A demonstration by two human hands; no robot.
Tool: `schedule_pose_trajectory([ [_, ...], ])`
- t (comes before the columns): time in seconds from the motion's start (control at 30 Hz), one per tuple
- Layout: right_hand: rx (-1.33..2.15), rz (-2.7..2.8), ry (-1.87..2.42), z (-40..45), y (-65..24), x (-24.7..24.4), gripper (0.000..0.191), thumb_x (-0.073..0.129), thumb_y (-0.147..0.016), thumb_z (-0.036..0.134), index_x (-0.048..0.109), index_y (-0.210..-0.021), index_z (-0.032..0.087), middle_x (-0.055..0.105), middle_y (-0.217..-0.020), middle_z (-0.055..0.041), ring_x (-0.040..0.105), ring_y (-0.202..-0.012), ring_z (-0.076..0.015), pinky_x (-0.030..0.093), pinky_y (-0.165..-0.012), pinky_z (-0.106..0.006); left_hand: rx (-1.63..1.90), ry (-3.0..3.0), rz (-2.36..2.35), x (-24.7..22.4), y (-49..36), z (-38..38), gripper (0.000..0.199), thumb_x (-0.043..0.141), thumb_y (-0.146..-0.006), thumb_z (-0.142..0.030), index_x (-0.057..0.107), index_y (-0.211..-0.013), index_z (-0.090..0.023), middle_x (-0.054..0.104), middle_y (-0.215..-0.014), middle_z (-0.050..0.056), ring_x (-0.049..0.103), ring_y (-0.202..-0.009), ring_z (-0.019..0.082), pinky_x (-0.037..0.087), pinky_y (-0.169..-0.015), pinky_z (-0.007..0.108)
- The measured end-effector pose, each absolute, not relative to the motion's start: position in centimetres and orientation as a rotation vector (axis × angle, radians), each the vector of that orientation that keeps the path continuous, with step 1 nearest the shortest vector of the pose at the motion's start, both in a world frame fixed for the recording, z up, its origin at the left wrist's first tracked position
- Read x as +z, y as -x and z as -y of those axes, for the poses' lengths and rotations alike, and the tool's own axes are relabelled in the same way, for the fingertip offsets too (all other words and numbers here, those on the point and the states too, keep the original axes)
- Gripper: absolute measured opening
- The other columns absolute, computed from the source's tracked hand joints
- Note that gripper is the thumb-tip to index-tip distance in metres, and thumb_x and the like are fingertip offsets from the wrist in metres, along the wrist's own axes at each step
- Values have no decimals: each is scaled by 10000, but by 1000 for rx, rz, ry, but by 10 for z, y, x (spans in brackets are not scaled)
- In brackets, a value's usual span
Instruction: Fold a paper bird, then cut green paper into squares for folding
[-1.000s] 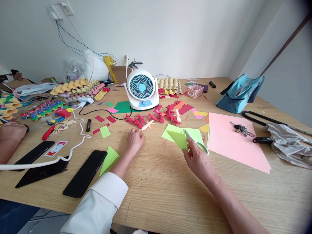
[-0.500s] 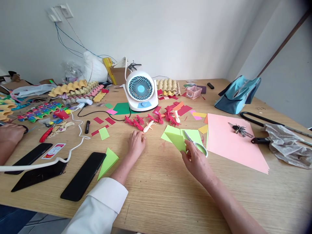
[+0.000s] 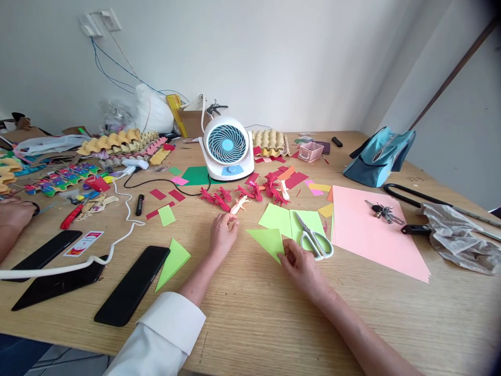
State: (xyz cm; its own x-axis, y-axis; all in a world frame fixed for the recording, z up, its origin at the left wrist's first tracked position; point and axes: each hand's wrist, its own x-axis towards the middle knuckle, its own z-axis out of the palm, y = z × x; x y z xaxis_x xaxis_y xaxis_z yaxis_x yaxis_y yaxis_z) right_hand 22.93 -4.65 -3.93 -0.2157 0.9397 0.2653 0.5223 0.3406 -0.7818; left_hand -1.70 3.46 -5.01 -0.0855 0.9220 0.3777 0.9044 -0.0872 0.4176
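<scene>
My right hand [image 3: 303,266] pinches a folded light-green paper triangle [image 3: 268,241] by its right edge, just above the table. My left hand [image 3: 223,233] is closed, fingers curled and thumb against them, with nothing visible in it. Just beyond it lies a cream folded paper figure [image 3: 239,204], beside several red folded paper figures [image 3: 219,197]. White-handled scissors [image 3: 313,236] rest on light-green paper sheets [image 3: 276,219] beyond my right hand. Another folded green triangle [image 3: 173,263] lies left of my left forearm.
A black phone [image 3: 133,284] lies at front left. A white fan [image 3: 228,149] stands at the back. Pink sheets [image 3: 376,235] carry keys [image 3: 385,211] on the right, near a blue bag [image 3: 379,156]. Another person's hand [image 3: 15,215] is at the far left.
My right hand has drawn the green triangle left and toward me, off the sheets and away from the scissors. My left hand has shifted slightly right, its thumb now closer to the fingers.
</scene>
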Motion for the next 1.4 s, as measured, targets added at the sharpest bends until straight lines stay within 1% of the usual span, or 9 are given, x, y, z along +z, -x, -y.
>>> schedule_pose_trajectory([
  [0.13,726,1892,1301,45,-227,-44,42,493,-846,213,472,-809,220,465,-613,56,455,-543,-125,324,-508,-236,888,-2088,-2183,-39,14,-59,156,589,-862,-278,642,-996,-219,625,-1066,89,564,-1058,273,446,-893,386],
  [0.3,744,1864,1320,43,-228,-48,38,494,-843,214,481,-808,216,460,-626,52,457,-554,-123,333,-512,-234,582,-2066,-2422,-27,8,-84,302,656,-818,-443,684,-997,-202,596,-1146,161,504,-1129,378,431,-870,481],
  [0.37,755,1841,1321,42,-229,-48,30,492,-849,220,509,-871,210,473,-640,48,472,-558,-127,349,-513,-236,513,-2064,-2439,-28,7,-87,299,662,-812,-452,699,-977,-205,596,-1146,162,500,-1124,382,431,-862,491],
  [0.47,742,1809,1340,40,-232,-49,193,488,-859,228,529,-1044,191,497,-664,43,491,-554,-132,378,-521,-241,478,-2130,-2421,-32,9,-85,214,633,-838,-388,714,-942,-221,603,-1124,147,506,-1107,367,431,-852,485],
  [0.53,706,1795,1369,38,-234,-50,244,489,-861,234,527,-1096,181,522,-676,36,504,-553,-136,399,-530,-247,465,-2182,-2409,-34,11,-82,185,607,-851,-341,720,-940,-224,604,-1125,142,505,-1106,361,427,-858,484],
  [0.83,627,1828,1422,37,-235,-50,254,497,-858,238,540,-1100,172,566,-684,22,530,-562,-146,426,-547,-258,444,-2143,-2488,-35,10,-71,270,508,-879,-324,726,-973,-195,603,-1129,184,488,-1103,378,422,-854,505],
  [1.1,631,1844,1373,36,-236,-53,244,487,-861,232,525,-1096,178,561,-683,24,531,-561,-145,429,-537,-253,507,-2023,-2548,-37,0,-89,354,545,-860,-385,703,-1053,-133,599,-1140,224,497,-1108,400,447,-834,508],
  [1.27,633,1846,1359,37,-236,-52,247,484,-868,232,523,-1105,179,563,-688,21,535,-565,-147,436,-537,-254,540,-2018,-2549,-38,1,-87,391,559,-857,-475,715,-1022,-156,605,-1127,226,513,-1090,414,459,-807,520],
  [1.4,597,1853,1370,36,-237,-53,259,483,-870,223,526,-1120,173,580,-698,13,543,-569,-150,441,-544,-261,557,-2037,-2545,-37,4,-78,389,598,-837,-474,704,-1022,-149,596,-1138,221,523,-1078,404,465,-802,510],
])
